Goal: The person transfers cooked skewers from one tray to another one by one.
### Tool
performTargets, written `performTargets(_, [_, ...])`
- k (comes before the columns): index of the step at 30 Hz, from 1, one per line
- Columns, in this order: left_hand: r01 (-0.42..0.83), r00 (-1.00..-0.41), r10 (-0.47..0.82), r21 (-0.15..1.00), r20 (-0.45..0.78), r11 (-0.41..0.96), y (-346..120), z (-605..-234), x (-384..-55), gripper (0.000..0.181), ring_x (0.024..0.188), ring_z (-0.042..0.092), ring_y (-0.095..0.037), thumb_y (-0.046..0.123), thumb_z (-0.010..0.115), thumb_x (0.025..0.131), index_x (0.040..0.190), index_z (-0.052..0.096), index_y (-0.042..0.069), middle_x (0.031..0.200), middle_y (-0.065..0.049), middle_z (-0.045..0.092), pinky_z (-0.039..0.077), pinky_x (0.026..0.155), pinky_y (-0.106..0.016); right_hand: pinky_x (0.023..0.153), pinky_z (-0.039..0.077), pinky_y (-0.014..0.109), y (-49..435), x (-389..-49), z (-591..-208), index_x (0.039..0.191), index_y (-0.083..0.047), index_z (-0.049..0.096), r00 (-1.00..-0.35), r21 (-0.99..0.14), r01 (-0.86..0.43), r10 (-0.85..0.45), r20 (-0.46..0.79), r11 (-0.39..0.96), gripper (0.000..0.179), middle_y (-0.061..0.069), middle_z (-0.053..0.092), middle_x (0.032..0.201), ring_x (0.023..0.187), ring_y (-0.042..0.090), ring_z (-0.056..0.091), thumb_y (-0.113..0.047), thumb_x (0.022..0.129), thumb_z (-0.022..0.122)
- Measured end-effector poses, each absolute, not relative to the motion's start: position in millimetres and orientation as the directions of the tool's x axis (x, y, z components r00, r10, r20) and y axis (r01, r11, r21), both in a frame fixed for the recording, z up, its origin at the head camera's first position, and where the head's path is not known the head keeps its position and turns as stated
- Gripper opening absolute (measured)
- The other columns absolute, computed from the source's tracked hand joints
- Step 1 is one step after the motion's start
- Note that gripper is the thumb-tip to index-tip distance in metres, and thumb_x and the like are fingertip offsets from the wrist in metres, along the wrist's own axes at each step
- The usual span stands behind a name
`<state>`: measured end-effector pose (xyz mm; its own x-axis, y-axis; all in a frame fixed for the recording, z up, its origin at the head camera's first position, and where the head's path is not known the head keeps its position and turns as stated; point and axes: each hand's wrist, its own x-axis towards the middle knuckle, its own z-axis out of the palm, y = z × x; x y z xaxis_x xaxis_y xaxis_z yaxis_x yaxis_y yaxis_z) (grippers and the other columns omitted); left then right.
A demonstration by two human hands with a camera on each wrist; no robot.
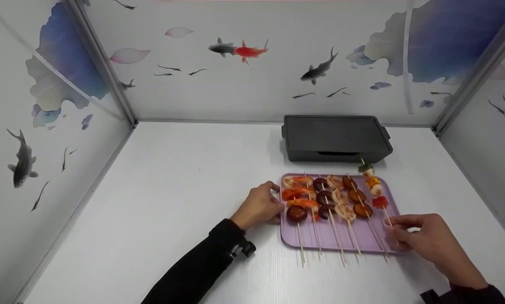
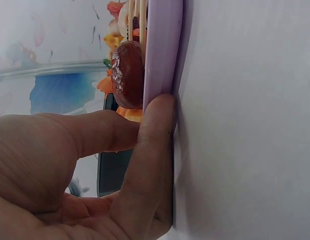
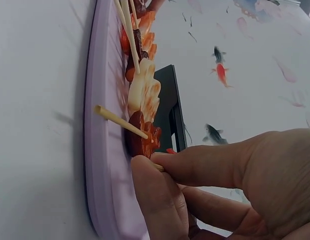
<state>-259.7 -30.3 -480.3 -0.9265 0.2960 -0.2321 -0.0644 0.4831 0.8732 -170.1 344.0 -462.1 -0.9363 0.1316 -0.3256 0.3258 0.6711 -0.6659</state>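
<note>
A lilac tray (image 1: 288,234) bears several food skewers side by side, sticks pointing toward me. At its left edge my left hand (image 1: 258,204) holds the rim; the left wrist view shows thumb and fingers about the tray edge (image 2: 164,45), close to a glossy brown piece (image 2: 127,75). My right hand (image 1: 425,236) pinches the lower stick of a mixed skewer (image 1: 373,182) with green, white, yellow and red pieces, tilted over the tray's right side. In the right wrist view, thumb and finger meet on that stick (image 3: 158,167); most of the skewer is hidden there.
Behind the tray, against the back wall, stands a dark grey grill-like box (image 1: 337,137) with side handles. White panels printed with fish (image 1: 319,67) enclose the white table (image 1: 172,190) on the left, back and right.
</note>
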Motion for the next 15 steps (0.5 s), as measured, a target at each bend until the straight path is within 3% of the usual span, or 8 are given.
performTargets(15, [-0.059,-0.928,0.303,0.888,-0.217,0.456,-29.9,-480.5,-258.2,0.053,0.063,0.070,-0.022,0.004,0.063,0.078,0.127,0.045,0.005,0.082,-0.006,0.066,0.059,0.056,-0.035,0.065,0.058,0.026,349.2,-166.1,-465.7,0.114,-0.004,0.066,-0.926,-0.667,0.339,0.111,-0.360,0.664,0.047,0.008,0.067,0.101,0.077,0.017,0.060,-0.035,0.079,0.073])
